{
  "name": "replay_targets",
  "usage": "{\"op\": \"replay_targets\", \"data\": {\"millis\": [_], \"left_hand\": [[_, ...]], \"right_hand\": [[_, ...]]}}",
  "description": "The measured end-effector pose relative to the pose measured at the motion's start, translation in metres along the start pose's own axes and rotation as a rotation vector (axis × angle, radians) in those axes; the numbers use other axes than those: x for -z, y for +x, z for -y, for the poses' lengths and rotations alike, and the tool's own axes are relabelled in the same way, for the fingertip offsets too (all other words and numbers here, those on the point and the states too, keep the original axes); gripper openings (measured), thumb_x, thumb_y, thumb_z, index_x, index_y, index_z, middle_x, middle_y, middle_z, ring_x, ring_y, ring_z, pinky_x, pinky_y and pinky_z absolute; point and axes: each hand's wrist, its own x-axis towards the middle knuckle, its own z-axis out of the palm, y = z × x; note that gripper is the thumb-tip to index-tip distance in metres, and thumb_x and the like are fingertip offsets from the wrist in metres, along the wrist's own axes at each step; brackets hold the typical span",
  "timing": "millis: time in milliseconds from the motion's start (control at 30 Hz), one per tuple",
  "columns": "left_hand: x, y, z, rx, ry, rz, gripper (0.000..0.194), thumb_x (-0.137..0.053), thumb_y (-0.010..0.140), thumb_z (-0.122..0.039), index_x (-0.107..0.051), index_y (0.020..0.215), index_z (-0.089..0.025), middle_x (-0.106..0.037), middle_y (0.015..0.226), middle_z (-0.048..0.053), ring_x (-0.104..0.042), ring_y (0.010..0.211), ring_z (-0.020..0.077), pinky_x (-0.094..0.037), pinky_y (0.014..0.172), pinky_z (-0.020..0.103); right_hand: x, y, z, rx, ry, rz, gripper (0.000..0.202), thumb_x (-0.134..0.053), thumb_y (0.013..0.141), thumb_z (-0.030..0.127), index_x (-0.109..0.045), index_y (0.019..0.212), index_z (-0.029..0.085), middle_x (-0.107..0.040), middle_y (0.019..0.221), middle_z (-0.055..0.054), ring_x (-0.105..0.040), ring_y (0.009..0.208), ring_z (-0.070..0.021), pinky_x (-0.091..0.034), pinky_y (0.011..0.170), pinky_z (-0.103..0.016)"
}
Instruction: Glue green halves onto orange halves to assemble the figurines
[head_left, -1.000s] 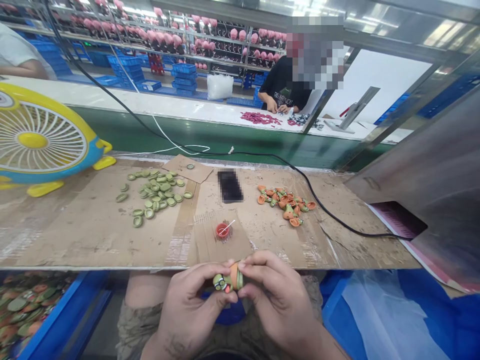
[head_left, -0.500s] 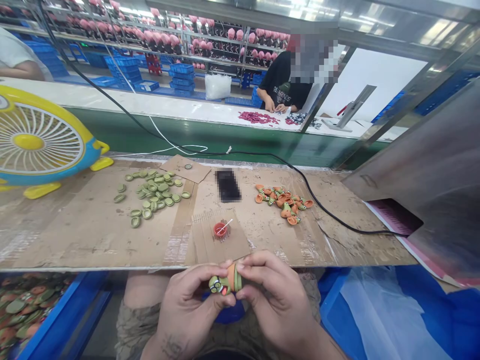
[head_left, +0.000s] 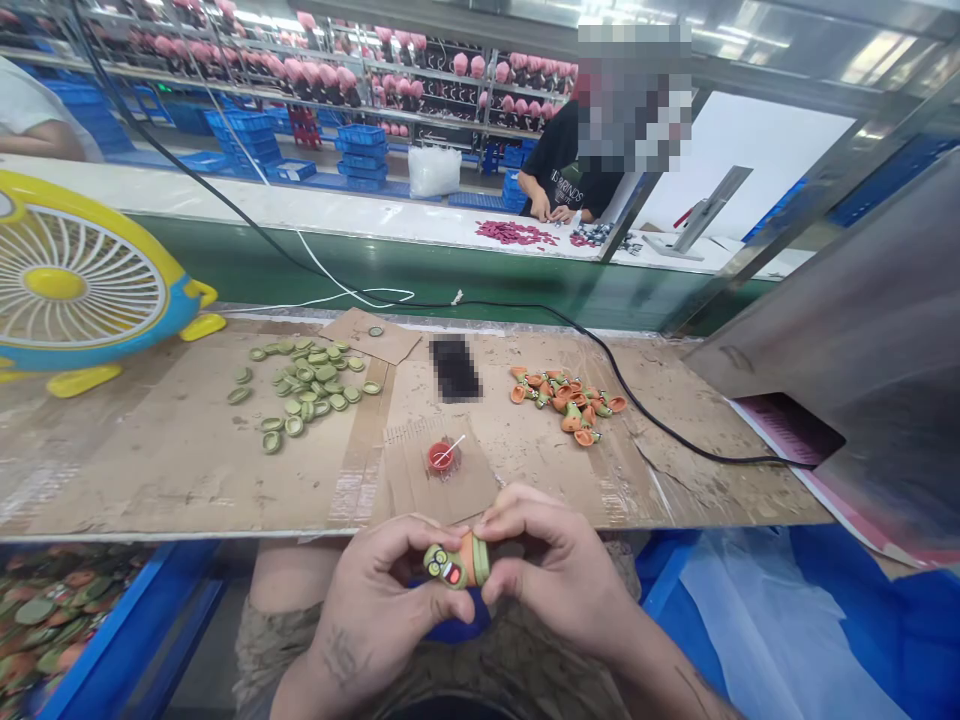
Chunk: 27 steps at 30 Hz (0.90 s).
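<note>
Head view: figurine [head_left: 452, 570] just rolled, face showing more; green end piece flush against orange body. Left hand [head_left: 375, 585] pinches head end, right hand [head_left: 559, 560] grips green end, by near table [head_left: 187, 480] edge. Beyond: red cup [head_left: 433, 456] with stick [head_left: 458, 442], green ovals [head_left: 325, 373] left, orange-green parts [head_left: 571, 414] right; cable [head_left: 651, 415] skirts these.

Green-and-orange figurine [head_left: 456, 563] with round eyes and open red mouth, lying sideways, held in both hands [head_left: 469, 560]
</note>
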Motion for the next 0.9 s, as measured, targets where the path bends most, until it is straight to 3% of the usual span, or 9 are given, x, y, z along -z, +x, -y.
{"op": "replay_targets", "data": {"millis": [100, 167, 400, 533, 700, 800, 900], "left_hand": [[-0.001, 0.003, -0.002, 0.123, -0.080, 0.041, 0.034, -0.101, 0.050, -0.014, -0.082, 0.077, -0.024, -0.082, 0.075, 0.000, -0.076, 0.066, 0.0139, -0.061, 0.064, 0.015], [0.000, 0.002, -0.002, 0.101, -0.040, 0.045, 0.032, -0.101, 0.052, -0.018, -0.082, 0.078, -0.024, -0.082, 0.075, 0.000, -0.075, 0.065, 0.0134, -0.061, 0.063, 0.015], [0.010, -0.005, -0.008, -0.402, 0.410, 0.135, 0.033, -0.097, 0.065, -0.030, -0.078, 0.092, -0.025, -0.082, 0.081, 0.001, -0.078, 0.071, 0.0154, -0.061, 0.069, 0.017], [0.013, -0.006, -0.011, -0.523, 0.506, 0.163, 0.032, -0.092, 0.073, -0.031, -0.075, 0.099, -0.023, -0.083, 0.086, 0.003, -0.080, 0.074, 0.0174, -0.063, 0.070, 0.019], [0.014, -0.015, 0.001, -0.474, 0.450, 0.152, 0.035, -0.091, 0.075, -0.027, -0.074, 0.105, -0.026, -0.081, 0.093, 0.003, -0.079, 0.080, 0.0175, -0.064, 0.074, 0.020], [0.013, -0.020, 0.007, -0.422, 0.345, 0.031, 0.035, -0.092, 0.073, -0.019, -0.075, 0.104, -0.028, -0.080, 0.101, 0.002, -0.079, 0.090, 0.0172, -0.065, 0.080, 0.020], [0.010, -0.019, 0.007, -0.352, 0.222, -0.100, 0.031, -0.095, 0.069, -0.022, -0.078, 0.094, -0.027, -0.081, 0.099, 0.001, -0.080, 0.091, 0.0161, -0.064, 0.081, 0.017]], "right_hand": [[0.001, 0.000, -0.006, -0.099, 0.062, -0.012, 0.028, -0.094, 0.070, 0.017, -0.078, 0.090, 0.025, -0.068, 0.092, 0.000, -0.069, 0.085, -0.0164, -0.055, 0.076, -0.027], [-0.001, -0.002, -0.005, -0.114, 0.044, -0.031, 0.030, -0.094, 0.068, 0.012, -0.077, 0.090, 0.025, -0.067, 0.090, 0.002, -0.068, 0.083, -0.0154, -0.054, 0.075, -0.026], [-0.002, -0.006, 0.017, -0.078, -0.073, -0.003, 0.037, -0.085, 0.065, -0.008, -0.077, 0.086, 0.021, -0.071, 0.089, 0.002, -0.070, 0.083, -0.0142, -0.054, 0.076, -0.023], [-0.003, -0.009, 0.021, 0.096, -0.178, -0.008, 0.034, -0.080, 0.075, -0.003, -0.075, 0.098, 0.021, -0.072, 0.092, -0.001, -0.071, 0.087, -0.0160, -0.056, 0.079, -0.026], [-0.006, -0.012, 0.027, 0.192, -0.281, 0.005, 0.028, -0.077, 0.082, 0.001, -0.074, 0.104, 0.018, -0.073, 0.096, -0.004, -0.073, 0.088, -0.0144, -0.058, 0.079, -0.022], [-0.009, -0.015, 0.031, 0.283, -0.383, -0.067, 0.028, -0.073, 0.085, 0.001, -0.073, 0.108, 0.017, -0.072, 0.101, -0.007, -0.072, 0.091, -0.0143, -0.059, 0.080, -0.020], [-0.011, -0.019, 0.031, 0.311, -0.412, -0.193, 0.031, -0.075, 0.086, 0.003, -0.073, 0.113, 0.020, -0.072, 0.104, -0.006, -0.071, 0.096, -0.0161, -0.060, 0.085, -0.023]]}}
